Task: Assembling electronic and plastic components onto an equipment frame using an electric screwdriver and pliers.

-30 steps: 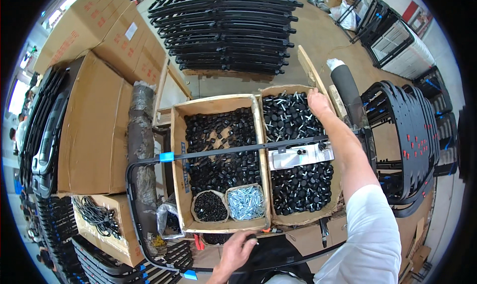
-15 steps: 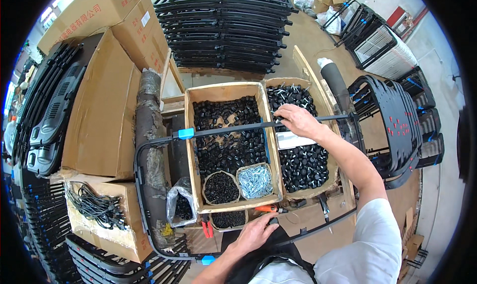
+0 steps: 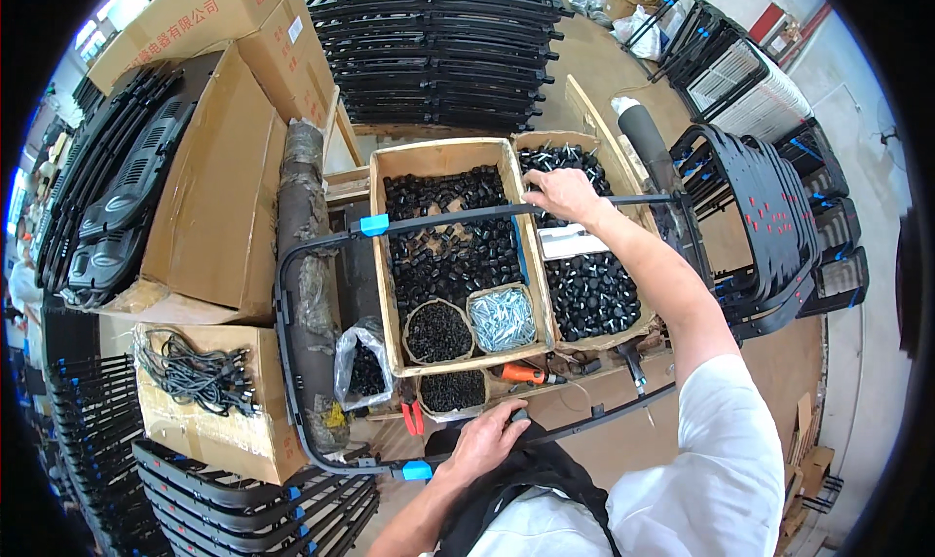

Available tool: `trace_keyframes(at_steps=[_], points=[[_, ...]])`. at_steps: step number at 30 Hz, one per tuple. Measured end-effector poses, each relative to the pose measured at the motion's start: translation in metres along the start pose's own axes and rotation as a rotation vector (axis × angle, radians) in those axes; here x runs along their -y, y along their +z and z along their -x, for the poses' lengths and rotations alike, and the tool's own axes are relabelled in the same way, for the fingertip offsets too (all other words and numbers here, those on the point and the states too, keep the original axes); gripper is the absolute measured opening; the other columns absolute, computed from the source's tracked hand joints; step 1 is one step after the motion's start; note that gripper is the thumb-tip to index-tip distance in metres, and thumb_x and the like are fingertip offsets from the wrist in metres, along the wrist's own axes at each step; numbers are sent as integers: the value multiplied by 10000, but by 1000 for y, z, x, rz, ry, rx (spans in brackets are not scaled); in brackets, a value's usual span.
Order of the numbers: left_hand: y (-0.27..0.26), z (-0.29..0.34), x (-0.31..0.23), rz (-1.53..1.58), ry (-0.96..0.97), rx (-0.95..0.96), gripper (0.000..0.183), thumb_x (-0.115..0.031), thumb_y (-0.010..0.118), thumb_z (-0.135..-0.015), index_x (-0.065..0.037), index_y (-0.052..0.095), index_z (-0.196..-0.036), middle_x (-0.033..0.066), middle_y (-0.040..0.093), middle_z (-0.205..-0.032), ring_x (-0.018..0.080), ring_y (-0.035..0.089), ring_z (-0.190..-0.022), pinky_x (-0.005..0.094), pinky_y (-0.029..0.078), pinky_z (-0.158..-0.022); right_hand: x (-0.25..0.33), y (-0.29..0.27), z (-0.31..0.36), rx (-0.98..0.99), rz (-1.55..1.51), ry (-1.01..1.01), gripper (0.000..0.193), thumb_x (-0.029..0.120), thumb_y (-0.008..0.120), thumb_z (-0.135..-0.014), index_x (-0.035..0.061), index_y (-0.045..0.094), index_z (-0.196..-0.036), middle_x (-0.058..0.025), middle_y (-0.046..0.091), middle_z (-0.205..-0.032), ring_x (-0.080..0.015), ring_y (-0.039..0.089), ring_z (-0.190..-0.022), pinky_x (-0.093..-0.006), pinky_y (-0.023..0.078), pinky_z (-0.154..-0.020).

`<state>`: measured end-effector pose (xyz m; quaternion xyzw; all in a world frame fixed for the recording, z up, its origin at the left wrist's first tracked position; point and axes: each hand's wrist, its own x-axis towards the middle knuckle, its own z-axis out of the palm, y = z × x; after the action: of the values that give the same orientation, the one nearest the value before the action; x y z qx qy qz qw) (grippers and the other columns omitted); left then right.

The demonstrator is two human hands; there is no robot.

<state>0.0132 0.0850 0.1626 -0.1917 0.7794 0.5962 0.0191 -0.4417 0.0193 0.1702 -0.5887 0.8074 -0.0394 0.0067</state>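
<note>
At 6 o'clock our left hand (image 3: pixel 484 443) curls round the near rail of the black frame (image 3: pixel 292 294). At 1 o'clock, right hand (image 3: pixel 563 195) closes on the far rail over the box of black caps (image 3: pixel 589 289). We shd keep both grips firm & frame level.

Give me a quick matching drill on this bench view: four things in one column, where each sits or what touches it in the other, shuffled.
Things:
1. large black rectangular plastic frame
2. silver screws
3. orange-handled tool
4. coiled black cables

Places:
A. open cardboard box at far left
B. small round tub inside the wooden tray
C. gripped by the left hand and right hand
D. on the bench below the tray's near edge

Pairs: 1-C, 2-B, 3-D, 4-A
</note>
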Motion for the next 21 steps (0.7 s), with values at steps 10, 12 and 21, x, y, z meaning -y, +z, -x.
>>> trace_keyframes(at_steps=[10, 12, 21], points=[[53, 14, -12, -51, -39, -87, 403, -264, 674, -1026, -70, 622, -1375, 221, 724, -1179, 397, 714, -1081, 457, 566, -923, -21, -7, 15, 184, -97, -21, 333, 139, 610, -915, 55, 679, -1230, -248, 746, -919, -431, 728, -971, -543, 561, -898], [63, 17, -17, -47, -100, -73, 416, -261, 668, -1031, -63, 604, -1391, 218, 719, -1201, 395, 707, -1104, 451, 562, -936, -10, -16, 19, 179, -66, -42, 319, 198, 626, -949, 66, 690, -1232, -230, 753, -940, -425, 732, -984, -546, 563, -911], [122, 18, -15, 2, -98, -190, 364, -200, 691, -1015, -69, 609, -1345, 191, 725, -1179, 391, 682, -1117, 452, 548, -953, -27, 15, 7, -36, -103, -97, 344, 367, 623, -986, 91, 722, -1166, -210, 751, -1099, -407, 720, -1080, -543, 574, -947]])
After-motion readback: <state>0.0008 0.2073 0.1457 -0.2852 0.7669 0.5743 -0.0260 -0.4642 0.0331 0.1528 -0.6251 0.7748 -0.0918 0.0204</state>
